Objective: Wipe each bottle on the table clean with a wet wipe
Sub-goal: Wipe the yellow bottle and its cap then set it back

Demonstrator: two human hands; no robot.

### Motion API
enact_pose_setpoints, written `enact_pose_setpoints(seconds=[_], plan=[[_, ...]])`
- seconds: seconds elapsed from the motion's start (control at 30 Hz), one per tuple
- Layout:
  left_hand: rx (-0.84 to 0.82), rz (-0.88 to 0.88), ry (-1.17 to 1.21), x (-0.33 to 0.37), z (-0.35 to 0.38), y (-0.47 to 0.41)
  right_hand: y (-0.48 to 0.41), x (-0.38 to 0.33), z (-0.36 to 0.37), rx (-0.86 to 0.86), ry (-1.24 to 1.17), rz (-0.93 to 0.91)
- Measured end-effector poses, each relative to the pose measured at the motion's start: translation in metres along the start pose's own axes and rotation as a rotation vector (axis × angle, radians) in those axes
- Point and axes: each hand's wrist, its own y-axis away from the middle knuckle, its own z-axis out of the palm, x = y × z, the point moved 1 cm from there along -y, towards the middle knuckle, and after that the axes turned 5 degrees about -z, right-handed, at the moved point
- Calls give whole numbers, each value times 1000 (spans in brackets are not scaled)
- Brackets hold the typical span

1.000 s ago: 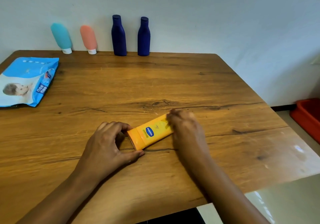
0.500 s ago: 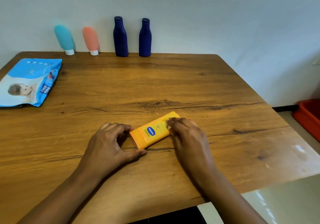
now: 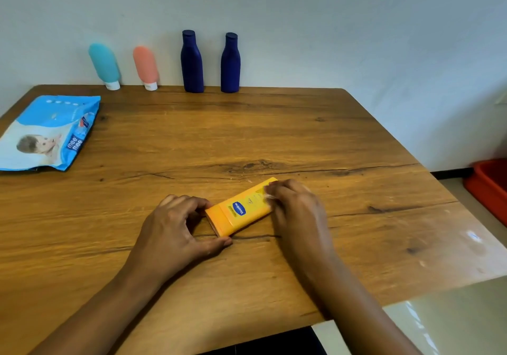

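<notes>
A yellow bottle point(image 3: 241, 212) lies on its side on the wooden table point(image 3: 274, 135), cap end toward the left. My left hand point(image 3: 175, 225) grips that cap end between thumb and fingers. My right hand point(image 3: 296, 212) presses on the bottle's far end, and a sliver of white wet wipe point(image 3: 270, 196) shows under its fingertips. At the back edge, against the wall, stand a teal bottle point(image 3: 104, 65), a pink bottle point(image 3: 145, 65) and two dark blue bottles point(image 3: 192, 61) point(image 3: 230, 62).
A blue pack of wet wipes point(image 3: 49, 132) lies flat at the table's left edge. A red bin point(image 3: 491, 184) sits on the floor beyond the table's right side. The wall runs close behind the row of bottles.
My right hand has slid back along the yellow bottle from its far tip, which now shows. My left hand keeps its grip on the cap end.
</notes>
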Motion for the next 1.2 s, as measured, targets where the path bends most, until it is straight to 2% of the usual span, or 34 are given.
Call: enact_pose_setpoints(seconds=[0.1, 0.17, 0.37, 0.47, 0.57, 0.67, 0.93, 1.1, 1.2], plan=[[20, 51, -27, 2, 0, 1, 2, -43, 22, -137, 5, -201], [23, 54, -26, 1, 0, 2, 2, -44, 27, -152, 16, -262], [-1, 32, -14, -2, 0, 1, -22, 32, -9, 44, 183, 42], [29, -23, 83, -1, -4, 2, -20, 37, -25, 146, 28, 85], [72, -48, 198, 0, -7, 2, -12, 17, -30, 195, -198, 51], [87, -70, 236, 1, -6, 2, -16, 1, -19, 140, -267, -15], [128, -101, 309, 3, -6, 1, -42, -8, -9, -25, -14, -179], [129, -56, 370, 2, -8, 4, -34, -25, -9, -10, -16, -233], [125, -35, 405, -1, -7, 5, -15, -56, 2, -111, -68, -305]])
